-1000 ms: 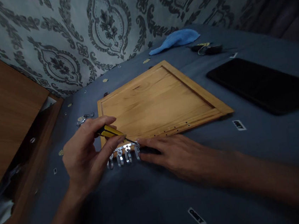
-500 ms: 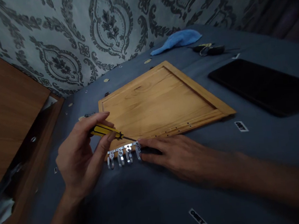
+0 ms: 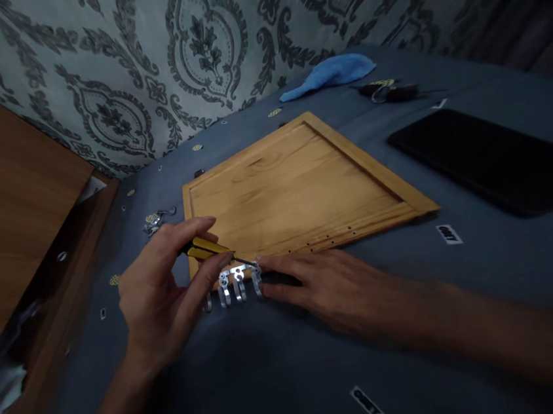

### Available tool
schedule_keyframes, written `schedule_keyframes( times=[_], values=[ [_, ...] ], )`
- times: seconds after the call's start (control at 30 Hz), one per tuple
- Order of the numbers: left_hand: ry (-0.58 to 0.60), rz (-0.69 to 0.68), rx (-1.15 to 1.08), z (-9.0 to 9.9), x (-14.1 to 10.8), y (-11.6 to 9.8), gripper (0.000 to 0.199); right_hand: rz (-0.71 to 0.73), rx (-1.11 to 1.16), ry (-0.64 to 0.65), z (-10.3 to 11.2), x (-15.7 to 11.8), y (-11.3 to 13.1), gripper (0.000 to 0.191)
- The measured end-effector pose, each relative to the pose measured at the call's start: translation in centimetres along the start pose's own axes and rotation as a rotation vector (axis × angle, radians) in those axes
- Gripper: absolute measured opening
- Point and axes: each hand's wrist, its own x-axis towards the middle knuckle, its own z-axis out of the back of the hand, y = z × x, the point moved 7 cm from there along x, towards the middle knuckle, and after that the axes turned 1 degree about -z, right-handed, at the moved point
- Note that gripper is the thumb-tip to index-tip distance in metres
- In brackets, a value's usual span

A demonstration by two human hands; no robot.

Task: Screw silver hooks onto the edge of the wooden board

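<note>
My left hand (image 3: 162,298) grips a yellow-and-black screwdriver (image 3: 209,247) by its handle. The screwdriver's thin shaft points right and down, its tip at the right end of a silver metal hook rail (image 3: 239,274). Several curved hooks hang from this rail, which lies along the near edge of a wooden board (image 3: 274,187). My right hand (image 3: 332,287) pinches the rail's right end between its fingers, close to the screwdriver tip. The left fingers partly cover the leftmost hook. A row of small dark holes runs along the board's near edge to the right.
Loose metal hooks (image 3: 159,220) lie left of the board. Behind it is a blue cloth (image 3: 332,75), with a black-handled tool (image 3: 395,93) nearby. A black flat slab (image 3: 489,161) rests at right. A wooden cabinet (image 3: 15,214) stands at left, against a patterned wall (image 3: 204,43).
My left hand and the screwdriver have moved a little right and down, covering more of the leftmost hook. My right hand stays at the rail's end.
</note>
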Motion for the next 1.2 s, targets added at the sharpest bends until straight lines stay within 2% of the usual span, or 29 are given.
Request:
schedule_keyframes(
  times=[0.17,0.37,0.5,0.83,1.0,1.2],
  values=[
    [-0.006,-0.033,0.026,-0.12,0.14,-0.43,0.043,0.000,-0.009,-0.020,0.08,-0.14,0.00,0.046],
    [-0.002,0.034,0.081,0.03,0.34,-0.71,0.045,-0.001,0.006,0.000,0.04,-0.20,-0.05,0.052],
    [-0.001,0.031,0.086,0.19,0.13,-0.49,0.046,0.000,0.007,0.004,-0.01,-0.17,-0.05,0.046],
    [0.120,0.024,-0.041,-0.29,0.78,-0.80,0.044,-0.010,0.003,-0.005,0.02,-0.19,-0.05,0.053],
    [0.082,0.031,0.022,-0.10,0.46,-0.27,0.033,0.000,-0.007,-0.023,0.10,-0.24,-0.02,0.046],
    [-0.004,0.047,0.162,0.51,0.27,-0.11,0.027,-0.004,0.013,-0.012,0.16,-0.02,0.01,0.046]
  ],
)
